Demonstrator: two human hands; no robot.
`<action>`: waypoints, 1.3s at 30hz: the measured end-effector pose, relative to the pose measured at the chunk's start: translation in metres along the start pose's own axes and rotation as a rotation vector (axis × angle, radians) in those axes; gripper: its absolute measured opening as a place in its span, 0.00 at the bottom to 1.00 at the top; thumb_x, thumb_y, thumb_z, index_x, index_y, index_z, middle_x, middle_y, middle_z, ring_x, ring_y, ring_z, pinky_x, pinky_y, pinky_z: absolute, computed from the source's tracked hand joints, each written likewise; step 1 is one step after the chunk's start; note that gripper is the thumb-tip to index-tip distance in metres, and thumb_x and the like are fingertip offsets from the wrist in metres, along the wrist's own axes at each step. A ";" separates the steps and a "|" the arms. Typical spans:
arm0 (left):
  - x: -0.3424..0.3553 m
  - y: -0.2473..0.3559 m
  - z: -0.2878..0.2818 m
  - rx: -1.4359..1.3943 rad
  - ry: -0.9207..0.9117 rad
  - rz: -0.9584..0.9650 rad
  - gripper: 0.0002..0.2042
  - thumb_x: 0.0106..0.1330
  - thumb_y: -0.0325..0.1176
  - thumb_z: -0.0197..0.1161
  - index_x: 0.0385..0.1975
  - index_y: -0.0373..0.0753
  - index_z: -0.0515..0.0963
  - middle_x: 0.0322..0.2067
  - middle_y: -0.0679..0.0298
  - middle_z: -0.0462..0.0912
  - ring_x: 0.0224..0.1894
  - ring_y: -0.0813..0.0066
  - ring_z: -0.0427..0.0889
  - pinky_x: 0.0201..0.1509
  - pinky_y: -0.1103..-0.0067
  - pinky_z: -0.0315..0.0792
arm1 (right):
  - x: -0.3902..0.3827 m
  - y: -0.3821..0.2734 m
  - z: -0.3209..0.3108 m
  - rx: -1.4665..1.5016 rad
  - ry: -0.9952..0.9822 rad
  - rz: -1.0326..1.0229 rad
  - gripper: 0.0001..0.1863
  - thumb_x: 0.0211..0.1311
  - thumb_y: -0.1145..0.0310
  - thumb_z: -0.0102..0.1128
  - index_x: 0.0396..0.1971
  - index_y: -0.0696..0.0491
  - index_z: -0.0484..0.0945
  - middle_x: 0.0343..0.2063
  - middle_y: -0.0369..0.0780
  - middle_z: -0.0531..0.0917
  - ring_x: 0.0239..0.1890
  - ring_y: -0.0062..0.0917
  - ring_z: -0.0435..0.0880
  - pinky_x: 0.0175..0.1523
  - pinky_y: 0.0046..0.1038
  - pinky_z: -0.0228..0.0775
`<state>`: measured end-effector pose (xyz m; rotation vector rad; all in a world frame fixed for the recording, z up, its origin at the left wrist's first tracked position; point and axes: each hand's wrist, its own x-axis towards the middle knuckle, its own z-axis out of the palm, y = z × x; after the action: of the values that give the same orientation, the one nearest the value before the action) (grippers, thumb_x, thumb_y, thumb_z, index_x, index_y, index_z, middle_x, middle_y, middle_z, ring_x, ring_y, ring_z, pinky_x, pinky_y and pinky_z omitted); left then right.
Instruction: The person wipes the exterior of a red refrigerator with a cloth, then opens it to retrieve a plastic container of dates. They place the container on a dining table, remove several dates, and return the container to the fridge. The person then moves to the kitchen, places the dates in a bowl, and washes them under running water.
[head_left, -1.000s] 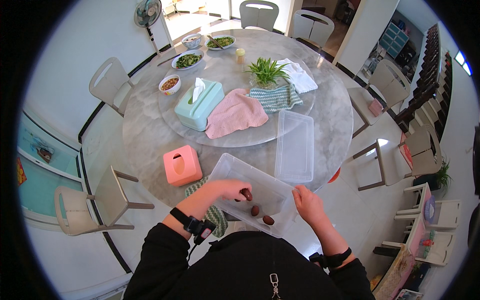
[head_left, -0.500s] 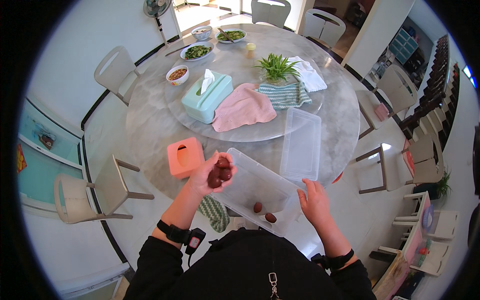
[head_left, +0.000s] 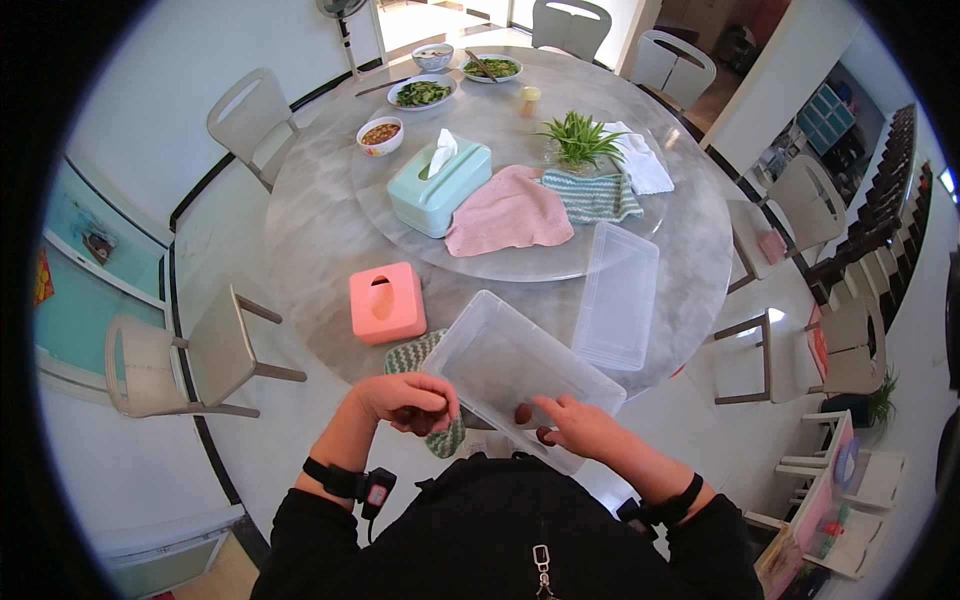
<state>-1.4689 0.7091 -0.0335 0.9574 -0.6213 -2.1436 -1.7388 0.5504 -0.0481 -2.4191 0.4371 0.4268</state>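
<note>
**Dark brown ovals split between left hand and clear bin**

Left hand [head_left: 412, 400] was curled round some dark brown ovals [head_left: 425, 423], outside the clear bin [head_left: 500, 345]. Right hand [head_left: 580, 425] had its fingers apart over the bin's near end, beside two loose ovals [head_left: 523, 413]; contact could not be told. Lid [head_left: 620, 295] lay on the tabletop [head_left: 690, 290]. Risk, judged: the bin jutted past the tabletop edge with no hand visibly bracing it, so downward pressure could tip it; a slackened left grip could drop ovals floorward.
</note>
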 end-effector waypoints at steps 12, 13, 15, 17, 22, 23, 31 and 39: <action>0.020 -0.011 0.004 -0.004 0.065 0.072 0.10 0.61 0.36 0.53 0.35 0.37 0.72 0.23 0.66 0.74 0.14 0.84 0.66 0.10 0.88 0.54 | 0.043 0.027 0.053 0.176 -0.238 0.062 0.30 0.47 0.77 0.49 0.55 0.56 0.54 0.47 0.44 0.71 0.53 0.39 0.64 0.56 0.32 0.59; 0.021 -0.011 0.004 -0.011 0.065 0.077 0.10 0.61 0.36 0.53 0.35 0.37 0.72 0.23 0.66 0.74 0.14 0.84 0.66 0.10 0.88 0.54 | 0.046 0.031 0.055 0.194 -0.258 0.075 0.29 0.47 0.76 0.49 0.54 0.56 0.56 0.46 0.43 0.72 0.53 0.38 0.63 0.57 0.32 0.58; 0.022 -0.012 0.003 -0.021 0.063 0.086 0.10 0.61 0.36 0.53 0.35 0.37 0.72 0.23 0.66 0.74 0.14 0.84 0.66 0.10 0.88 0.54 | 0.049 0.037 0.057 0.201 -0.267 0.068 0.27 0.48 0.75 0.50 0.52 0.55 0.57 0.45 0.45 0.72 0.52 0.41 0.64 0.56 0.33 0.59; 0.022 -0.012 0.003 -0.038 0.071 0.071 0.10 0.61 0.36 0.53 0.35 0.37 0.72 0.23 0.66 0.74 0.14 0.84 0.66 0.10 0.88 0.54 | 0.052 0.039 0.056 0.177 -0.246 0.023 0.25 0.50 0.72 0.50 0.51 0.52 0.58 0.45 0.50 0.69 0.47 0.47 0.70 0.53 0.38 0.61; 0.024 -0.013 0.000 -0.022 0.048 0.139 0.10 0.61 0.37 0.53 0.34 0.37 0.72 0.23 0.66 0.74 0.13 0.85 0.66 0.09 0.88 0.55 | 0.056 0.026 0.035 0.384 -0.431 0.278 0.19 0.54 0.66 0.48 0.46 0.53 0.60 0.36 0.47 0.75 0.37 0.39 0.76 0.38 0.35 0.72; 0.024 -0.013 -0.001 -0.035 0.054 0.119 0.10 0.61 0.37 0.53 0.34 0.37 0.72 0.23 0.66 0.74 0.13 0.85 0.66 0.09 0.88 0.55 | 0.055 0.022 0.028 0.465 -0.493 0.358 0.19 0.54 0.64 0.48 0.45 0.53 0.60 0.34 0.46 0.76 0.34 0.37 0.77 0.33 0.34 0.74; 0.029 -0.012 -0.004 -0.012 0.080 0.196 0.10 0.62 0.38 0.53 0.32 0.37 0.71 0.22 0.66 0.75 0.11 0.84 0.65 0.08 0.88 0.54 | 0.055 0.008 0.018 0.590 -0.485 0.383 0.17 0.54 0.64 0.48 0.43 0.51 0.61 0.30 0.40 0.75 0.24 0.23 0.76 0.25 0.28 0.72; 0.041 0.003 -0.011 -0.017 0.163 0.247 0.08 0.60 0.37 0.53 0.32 0.38 0.71 0.22 0.66 0.75 0.12 0.84 0.66 0.09 0.87 0.56 | 0.061 0.017 0.025 0.574 -0.211 0.208 0.14 0.52 0.69 0.51 0.39 0.55 0.66 0.30 0.40 0.76 0.28 0.24 0.77 0.32 0.25 0.71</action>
<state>-1.4792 0.6751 -0.0564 0.9807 -0.6060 -1.8314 -1.6960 0.5415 -0.0998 -1.7634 0.6224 0.5535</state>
